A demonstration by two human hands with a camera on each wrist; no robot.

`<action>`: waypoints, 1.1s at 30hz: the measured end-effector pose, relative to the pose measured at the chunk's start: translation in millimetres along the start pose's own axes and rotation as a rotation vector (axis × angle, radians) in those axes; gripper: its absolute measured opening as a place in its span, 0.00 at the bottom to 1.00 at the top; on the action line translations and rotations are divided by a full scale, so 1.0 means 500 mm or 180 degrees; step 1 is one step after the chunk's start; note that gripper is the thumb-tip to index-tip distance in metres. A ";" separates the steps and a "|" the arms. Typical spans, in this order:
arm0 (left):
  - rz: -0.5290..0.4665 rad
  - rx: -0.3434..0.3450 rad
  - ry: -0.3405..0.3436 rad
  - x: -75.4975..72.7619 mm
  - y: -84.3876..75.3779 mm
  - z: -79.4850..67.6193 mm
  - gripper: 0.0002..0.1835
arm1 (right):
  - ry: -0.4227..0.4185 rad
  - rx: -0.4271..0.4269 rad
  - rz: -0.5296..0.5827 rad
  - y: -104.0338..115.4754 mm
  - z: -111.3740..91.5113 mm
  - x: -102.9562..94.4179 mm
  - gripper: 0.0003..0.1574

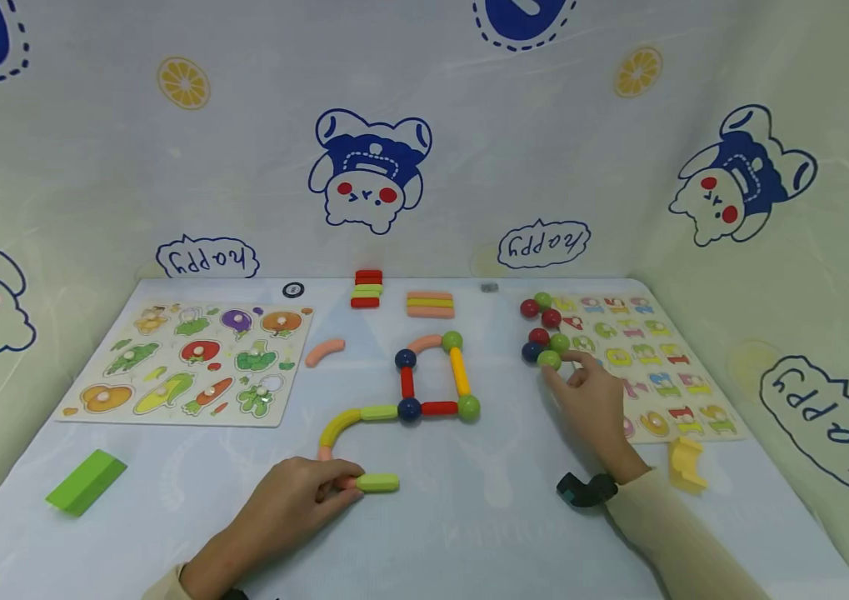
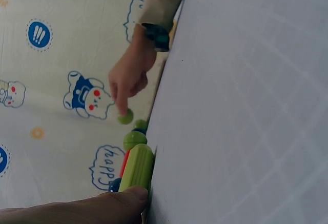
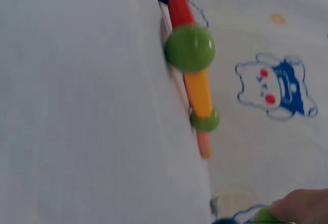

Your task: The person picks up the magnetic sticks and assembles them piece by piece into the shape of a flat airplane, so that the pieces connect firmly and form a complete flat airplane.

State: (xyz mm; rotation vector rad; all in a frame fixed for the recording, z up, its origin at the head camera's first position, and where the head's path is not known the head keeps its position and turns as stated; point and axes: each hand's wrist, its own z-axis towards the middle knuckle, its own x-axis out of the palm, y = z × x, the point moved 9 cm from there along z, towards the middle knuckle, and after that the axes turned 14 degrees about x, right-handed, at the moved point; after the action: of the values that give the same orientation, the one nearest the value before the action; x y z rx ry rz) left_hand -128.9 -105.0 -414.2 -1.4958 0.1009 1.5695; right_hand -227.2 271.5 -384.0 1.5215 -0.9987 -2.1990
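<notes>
My left hand (image 1: 292, 504) pinches a pink curved rod (image 1: 347, 482) where it meets a light green rod (image 1: 377, 482); most of the pink rod is hidden by the fingers. A yellow curved rod (image 1: 336, 427) and another light green rod (image 1: 379, 412) link this end to a four-sided frame of rods and balls, with a dark blue ball (image 1: 410, 409) at the joint. At the right, my right hand (image 1: 592, 404) grips a green ball (image 1: 548, 360) between thumb and fingertips, beside a dark blue ball (image 1: 532, 352) and several red and green ones. The left wrist view also shows that green ball (image 2: 125, 117).
A vegetable puzzle board (image 1: 229, 312) lies left, a second picture board (image 1: 664, 429) right, partly under the balls. Short rods (image 1: 367, 290) and pink-yellow rods (image 1: 430, 304) sit at the back. A loose pink curved rod (image 1: 325, 352), green block (image 1: 87, 482) and yellow block (image 1: 686, 464) lie around.
</notes>
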 end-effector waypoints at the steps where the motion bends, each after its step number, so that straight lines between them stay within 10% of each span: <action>1: 0.0002 0.0004 0.0000 0.000 -0.001 0.000 0.10 | -0.0005 -0.0066 0.0063 0.011 -0.009 -0.001 0.27; 7: 0.0025 0.0033 -0.0030 -0.002 -0.004 0.001 0.10 | 0.0171 -0.0621 0.0444 0.093 -0.085 0.015 0.23; 18: 0.0060 0.0071 -0.0024 -0.002 -0.010 0.003 0.10 | 0.1734 -0.1401 0.0717 0.192 -0.287 0.135 0.19; 33: 0.0043 0.0002 0.0029 0.000 -0.007 0.001 0.11 | 0.2208 -0.1336 0.0410 0.190 -0.323 0.189 0.21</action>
State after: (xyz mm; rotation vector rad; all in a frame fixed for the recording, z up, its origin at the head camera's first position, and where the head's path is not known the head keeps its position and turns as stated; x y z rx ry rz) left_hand -127.0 -102.8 -412.2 -1.5047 0.1169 1.5732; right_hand -133.2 87.0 -419.3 1.7427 -0.3708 -1.4725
